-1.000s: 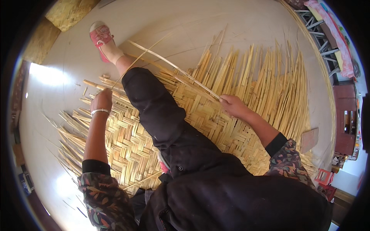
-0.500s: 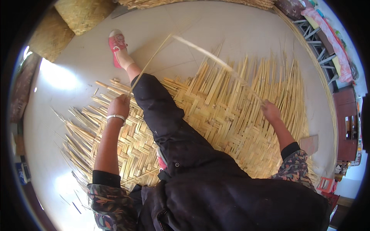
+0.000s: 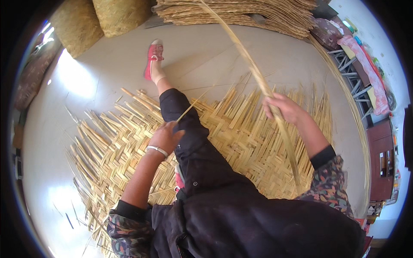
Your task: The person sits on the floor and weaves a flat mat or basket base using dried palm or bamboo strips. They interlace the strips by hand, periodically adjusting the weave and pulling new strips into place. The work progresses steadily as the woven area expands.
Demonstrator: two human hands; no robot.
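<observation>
My right hand (image 3: 284, 108) is closed around a long, flat, pale yellow reed strip (image 3: 257, 77). That strip slants from the top edge of the view down past my right forearm. From my closed left hand (image 3: 165, 138), which has a white bracelet at its wrist, a thin reed strip (image 3: 194, 104) sticks out up and to the right; its far end blurs. Whether the two strips join cannot be made out. Both hands are above a partly woven reed mat (image 3: 232, 139) with loose strip ends around its edges. My outstretched leg (image 3: 183, 116) lies across the mat.
A thick stack of woven mats (image 3: 241, 13) lies at the far side, with two tall woven containers (image 3: 122, 17) to its left. Long reeds (image 3: 350, 90) run along the right beside metal-legged furniture (image 3: 353, 73) and a dark red cabinet (image 3: 382, 159). Pale floor (image 3: 107, 64) surrounds the mat.
My left hand has come right and lower, over my leg. My right hand has moved slightly left and up; its strip now rises steeply instead of bending over toward my left hand. The view has tilted up.
</observation>
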